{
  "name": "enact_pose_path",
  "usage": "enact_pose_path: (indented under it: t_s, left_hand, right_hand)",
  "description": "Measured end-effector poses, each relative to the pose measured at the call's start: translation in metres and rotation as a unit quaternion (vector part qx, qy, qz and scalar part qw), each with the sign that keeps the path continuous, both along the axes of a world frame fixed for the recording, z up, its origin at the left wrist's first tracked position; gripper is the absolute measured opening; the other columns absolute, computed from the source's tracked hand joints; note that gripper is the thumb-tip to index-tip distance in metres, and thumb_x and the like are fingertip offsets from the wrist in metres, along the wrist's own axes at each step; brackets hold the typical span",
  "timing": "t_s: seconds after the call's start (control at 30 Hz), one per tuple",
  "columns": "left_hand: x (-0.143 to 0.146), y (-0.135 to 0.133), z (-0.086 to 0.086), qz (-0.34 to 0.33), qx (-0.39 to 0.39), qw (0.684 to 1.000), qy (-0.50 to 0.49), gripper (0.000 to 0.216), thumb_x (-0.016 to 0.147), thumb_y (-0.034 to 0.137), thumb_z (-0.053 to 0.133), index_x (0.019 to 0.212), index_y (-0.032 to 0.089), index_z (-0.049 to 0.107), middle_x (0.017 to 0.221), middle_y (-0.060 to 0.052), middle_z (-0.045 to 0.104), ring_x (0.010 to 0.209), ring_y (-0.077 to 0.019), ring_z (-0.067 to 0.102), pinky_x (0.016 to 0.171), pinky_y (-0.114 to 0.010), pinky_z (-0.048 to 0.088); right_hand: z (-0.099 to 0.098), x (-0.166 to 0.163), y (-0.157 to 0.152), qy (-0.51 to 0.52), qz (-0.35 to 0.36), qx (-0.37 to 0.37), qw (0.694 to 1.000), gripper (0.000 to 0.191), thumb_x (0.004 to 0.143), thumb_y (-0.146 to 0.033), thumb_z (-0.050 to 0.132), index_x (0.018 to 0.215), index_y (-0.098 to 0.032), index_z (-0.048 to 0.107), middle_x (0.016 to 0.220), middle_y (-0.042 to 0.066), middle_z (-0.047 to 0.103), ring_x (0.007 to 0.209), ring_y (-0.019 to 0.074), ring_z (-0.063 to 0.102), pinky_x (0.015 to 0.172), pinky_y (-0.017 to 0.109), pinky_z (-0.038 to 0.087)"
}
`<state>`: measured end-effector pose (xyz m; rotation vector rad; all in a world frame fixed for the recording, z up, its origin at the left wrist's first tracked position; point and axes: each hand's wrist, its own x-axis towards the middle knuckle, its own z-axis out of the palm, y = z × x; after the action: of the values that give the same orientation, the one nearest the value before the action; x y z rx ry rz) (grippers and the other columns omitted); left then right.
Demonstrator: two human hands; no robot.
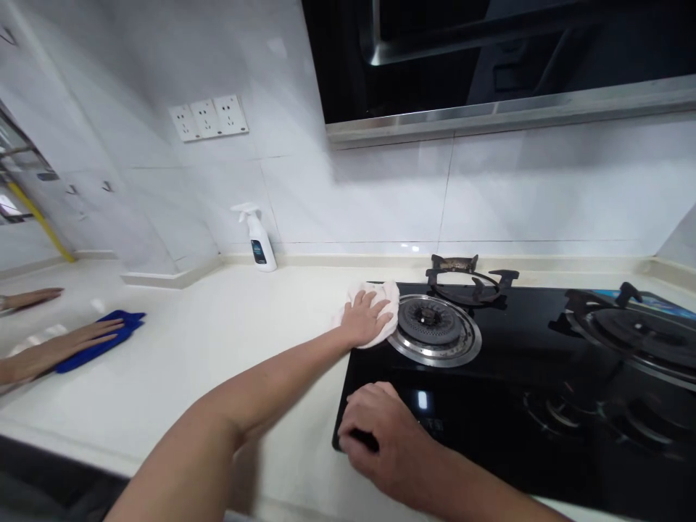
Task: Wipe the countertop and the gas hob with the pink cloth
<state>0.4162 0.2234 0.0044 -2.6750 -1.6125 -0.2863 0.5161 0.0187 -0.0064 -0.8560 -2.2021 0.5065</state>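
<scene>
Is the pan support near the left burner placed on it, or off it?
Off. The pan support sits behind the left burner, toward the wall; the burner's top is uncovered.

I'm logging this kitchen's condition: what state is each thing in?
white cloth: pressed under the left hand
left hand: spread flat
right hand: loosely curled
left burner: uncovered, no flame visible
pan support: off the left burner, behind it
spray bottle: upright
sockets: nothing plugged in
blue cloth: under another person's hand
</scene>
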Motion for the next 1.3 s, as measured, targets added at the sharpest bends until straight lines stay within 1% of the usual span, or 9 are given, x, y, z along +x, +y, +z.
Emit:
enact_pose_path:
  t_s: [0.13, 0.3, 0.4, 0.53, 0.67, 0.77, 1.0, 1.13, 1.3]
  left_hand:
    - [-0.011, -0.053, -0.002, -0.014, 0.003, 1.000, 0.002, 0.055, 0.107, 0.054, 0.038, 0.158, 0.034, 0.046, 0.170, -0.009, 0.034, 0.158, -0.0382, 0.021, 0.120, -0.067, 0.032]
    - [-0.018, -0.117, 0.001, -0.057, -0.031, 0.998, 0.021, 0.060, 0.102, 0.046, 0.050, 0.160, 0.035, 0.041, 0.172, -0.010, 0.030, 0.160, -0.0408, 0.017, 0.122, -0.068, 0.029]
    - [-0.019, -0.156, -0.001, -0.098, -0.013, 0.995, 0.008, 0.063, 0.105, 0.046, 0.042, 0.164, 0.027, 0.035, 0.171, -0.015, 0.031, 0.158, -0.0412, 0.022, 0.121, -0.070, 0.029]
    - [-0.031, -0.190, 0.000, -0.177, -0.017, 0.983, -0.046, 0.061, 0.104, 0.046, 0.045, 0.158, 0.018, 0.046, 0.164, -0.018, 0.043, 0.153, -0.0381, 0.035, 0.125, -0.066, 0.027]
    - [-0.085, -0.188, 0.010, -0.250, -0.008, 0.958, -0.141, 0.039, 0.104, 0.034, 0.045, 0.131, 0.024, 0.072, 0.149, -0.010, 0.061, 0.141, -0.0247, 0.052, 0.121, -0.045, 0.043]
    - [-0.150, -0.169, 0.012, -0.158, 0.045, 0.976, -0.139, 0.038, 0.103, 0.036, 0.048, 0.129, 0.024, 0.072, 0.143, -0.011, 0.065, 0.136, -0.0264, 0.057, 0.116, -0.047, 0.047]
    - [-0.257, -0.151, -0.012, -0.018, 0.060, 0.998, -0.031, 0.043, 0.104, 0.045, 0.042, 0.135, 0.030, 0.067, 0.146, -0.009, 0.064, 0.136, -0.0284, 0.056, 0.110, -0.047, 0.046]
    - [-0.257, -0.154, -0.017, -0.017, 0.070, 0.997, -0.042, 0.042, 0.104, 0.046, 0.042, 0.134, 0.031, 0.067, 0.145, -0.008, 0.064, 0.133, -0.0276, 0.057, 0.107, -0.045, 0.046]
    - [-0.253, -0.152, -0.019, -0.016, 0.061, 0.997, -0.049, 0.041, 0.103, 0.045, 0.043, 0.133, 0.032, 0.067, 0.146, -0.008, 0.062, 0.132, -0.0287, 0.057, 0.106, -0.046, 0.044]
  right_hand:
    - [0.003, 0.000, 0.002, 0.084, -0.062, 0.097, 0.990, 0.024, 0.099, -0.023, 0.049, 0.077, -0.021, 0.059, 0.079, 0.000, 0.061, 0.080, 0.0149, 0.055, 0.081, 0.036, 0.039]
    - [0.016, 0.017, 0.020, 0.085, -0.166, 0.203, 0.961, 0.024, 0.102, -0.031, 0.047, 0.101, -0.022, 0.069, 0.111, 0.009, 0.066, 0.109, 0.0230, 0.057, 0.098, 0.044, 0.041]
    - [0.017, 0.031, 0.033, 0.056, -0.195, 0.140, 0.969, 0.039, 0.104, -0.040, 0.041, 0.126, -0.020, 0.066, 0.138, 0.015, 0.059, 0.131, 0.0260, 0.051, 0.112, 0.049, 0.038]
    - [0.015, 0.041, 0.031, -0.102, -0.114, -0.021, 0.988, 0.057, 0.109, -0.049, 0.027, 0.150, -0.020, 0.053, 0.157, 0.014, 0.050, 0.148, 0.0253, 0.040, 0.124, 0.054, 0.025]
    - [0.024, 0.038, 0.012, -0.222, -0.106, -0.104, 0.964, 0.080, 0.100, -0.073, 0.042, 0.164, -0.026, 0.035, 0.173, 0.015, 0.024, 0.160, 0.0339, 0.016, 0.126, 0.065, 0.008]
    - [0.029, 0.031, -0.002, -0.267, -0.121, -0.082, 0.952, 0.104, 0.078, -0.074, 0.074, 0.162, -0.026, 0.037, 0.170, 0.019, 0.024, 0.155, 0.0422, 0.021, 0.123, 0.067, 0.016]
    - [0.019, 0.024, -0.021, -0.175, -0.061, 0.030, 0.982, 0.052, 0.082, -0.018, 0.067, 0.133, -0.022, 0.059, 0.128, 0.010, 0.061, 0.115, 0.0243, 0.055, 0.103, 0.041, 0.045]
    - [0.054, 0.047, 0.025, -0.158, -0.133, 0.019, 0.978, 0.052, 0.085, -0.021, 0.063, 0.137, -0.022, 0.055, 0.123, 0.008, 0.069, 0.106, 0.0221, 0.064, 0.092, 0.034, 0.048]
    - [0.112, 0.094, 0.128, -0.344, -0.358, 0.008, 0.868, 0.047, 0.094, -0.034, 0.057, 0.139, -0.021, 0.058, 0.130, 0.016, 0.070, 0.114, 0.0315, 0.065, 0.091, 0.040, 0.047]
